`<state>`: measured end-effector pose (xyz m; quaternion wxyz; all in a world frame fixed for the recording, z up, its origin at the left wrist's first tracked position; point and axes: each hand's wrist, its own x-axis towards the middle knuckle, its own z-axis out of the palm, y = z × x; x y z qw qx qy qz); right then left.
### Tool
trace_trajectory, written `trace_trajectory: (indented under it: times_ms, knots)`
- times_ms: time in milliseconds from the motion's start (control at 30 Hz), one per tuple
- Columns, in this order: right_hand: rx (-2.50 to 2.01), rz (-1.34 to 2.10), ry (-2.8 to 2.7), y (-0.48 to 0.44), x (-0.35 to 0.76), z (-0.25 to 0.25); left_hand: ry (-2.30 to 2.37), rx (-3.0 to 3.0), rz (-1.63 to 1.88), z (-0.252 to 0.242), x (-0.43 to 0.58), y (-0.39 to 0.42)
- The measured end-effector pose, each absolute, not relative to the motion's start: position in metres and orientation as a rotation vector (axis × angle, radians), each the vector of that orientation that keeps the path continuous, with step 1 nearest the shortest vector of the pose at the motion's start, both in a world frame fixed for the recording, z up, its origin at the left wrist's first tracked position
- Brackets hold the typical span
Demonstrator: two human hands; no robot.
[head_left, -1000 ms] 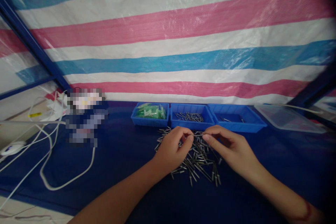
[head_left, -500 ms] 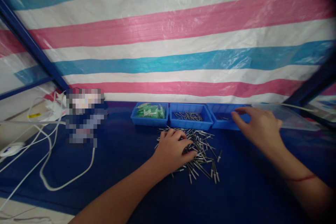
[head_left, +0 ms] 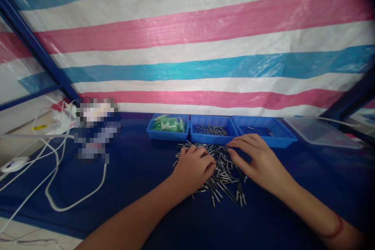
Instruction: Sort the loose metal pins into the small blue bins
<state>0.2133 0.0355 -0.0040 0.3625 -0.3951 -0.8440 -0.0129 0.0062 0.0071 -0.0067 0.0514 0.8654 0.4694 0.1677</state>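
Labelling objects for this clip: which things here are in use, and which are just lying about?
In use: left hand, right hand, both on the pin pile; row of blue trays behind it.
Lying about: white cables, clear plastic tray.

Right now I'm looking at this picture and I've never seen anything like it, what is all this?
There is no machine: a camera worn on a person's head looks down at their bare hands. The left hand rests curled on a pile of small metal pins on a dark blue table cover; whether its grip holds a pin is hidden. The right hand lies open on the pile. Behind stand a tray of green pieces, a tray of pins and a nearly empty tray.
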Motion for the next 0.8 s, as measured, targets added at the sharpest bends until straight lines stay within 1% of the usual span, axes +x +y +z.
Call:
trace_trajectory:
  times_ms: [133,533,800]
  knots:
    - [-0.971,0.057,-2.270,0.029,0.207,-0.004,1.414,2.618,0.550,-0.007,0.007,0.006]
    - [-0.962,0.151,-2.305,0.027,0.203,-0.005,1.390,2.625,0.543,-0.010,0.007,0.007]
    - [-0.937,0.364,-2.276,0.023,0.199,-0.006,1.385,2.514,0.720,-0.004,0.008,0.007]
